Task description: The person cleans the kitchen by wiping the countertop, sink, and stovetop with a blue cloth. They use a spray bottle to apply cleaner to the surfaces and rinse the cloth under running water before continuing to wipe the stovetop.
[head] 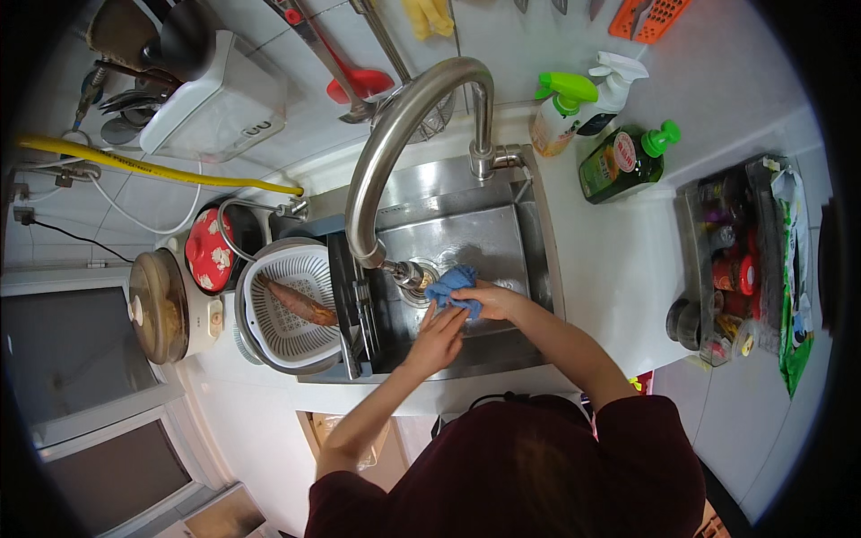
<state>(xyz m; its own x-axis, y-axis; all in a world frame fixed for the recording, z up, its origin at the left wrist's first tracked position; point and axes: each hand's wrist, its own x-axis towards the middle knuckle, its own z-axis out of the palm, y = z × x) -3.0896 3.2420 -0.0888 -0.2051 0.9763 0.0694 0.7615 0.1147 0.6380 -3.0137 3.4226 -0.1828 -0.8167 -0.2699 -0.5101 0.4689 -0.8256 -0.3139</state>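
Observation:
Over the stainless steel sink (pixel 464 235), a wet-looking blue cloth (pixel 452 286) is bunched up just below the faucet's spray head (pixel 409 276). My right hand (pixel 494 300) grips the cloth from the right, thumb on top. From below left, my left hand (pixel 437 341) reaches up with its fingers stretched out against the cloth's lower edge. Whether those fingers hold the cloth or only touch it is not clear. Behind the cloth, the sink drain (pixel 420 279) is partly covered.
Left of the sink stands a white colander (pixel 259 329) holding a sweet potato (pixel 299 302). A dark rack (pixel 346 296) spans the sink's left side. The curved faucet (pixel 377 161) arches overhead. Spray bottles (pixel 555 124), a green dish soap bottle (pixel 619 165) and a clear condiment bin (pixel 713 343) stand rightward.

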